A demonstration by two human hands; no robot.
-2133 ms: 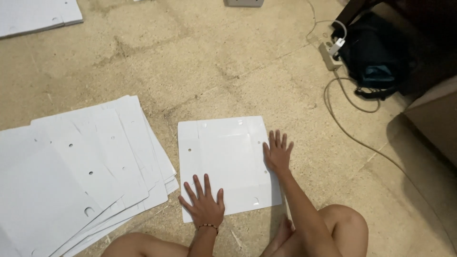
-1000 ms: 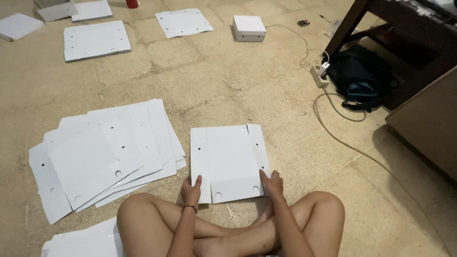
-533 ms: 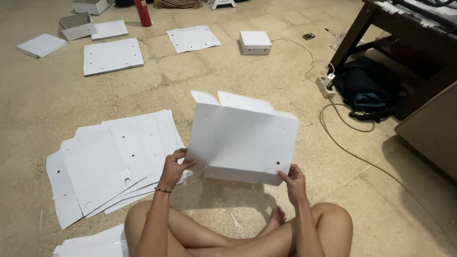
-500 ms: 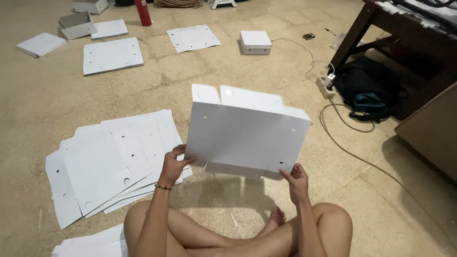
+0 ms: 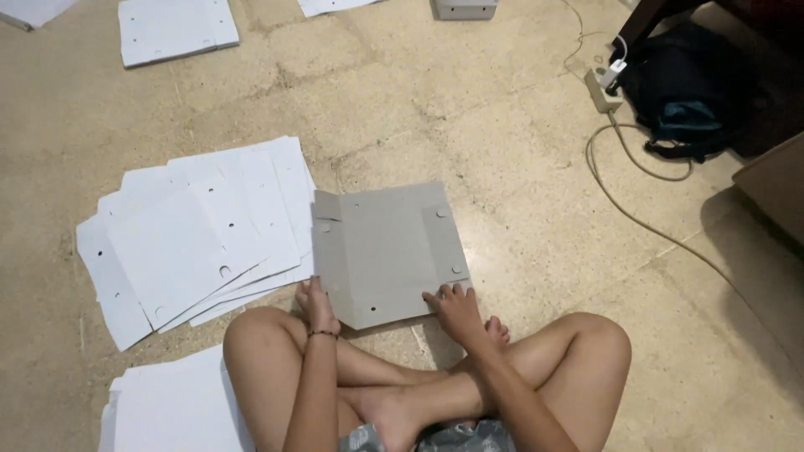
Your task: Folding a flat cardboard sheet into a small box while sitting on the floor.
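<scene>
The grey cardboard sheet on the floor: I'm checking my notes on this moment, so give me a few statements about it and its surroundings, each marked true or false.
1. The grey cardboard sheet lies flat on the floor. True.
2. The left hand is lifted well clear of the sheet. False: it rests at the sheet's near left corner.
3. The right hand presses on the sheet's near right edge. True.
4. A fanned stack of white sheets lies to the right of the grey sheet. False: it lies to the left, its edge touching or tucked under the grey sheet.
5. A dark backpack lies at the upper right, near a power strip. True.
</scene>
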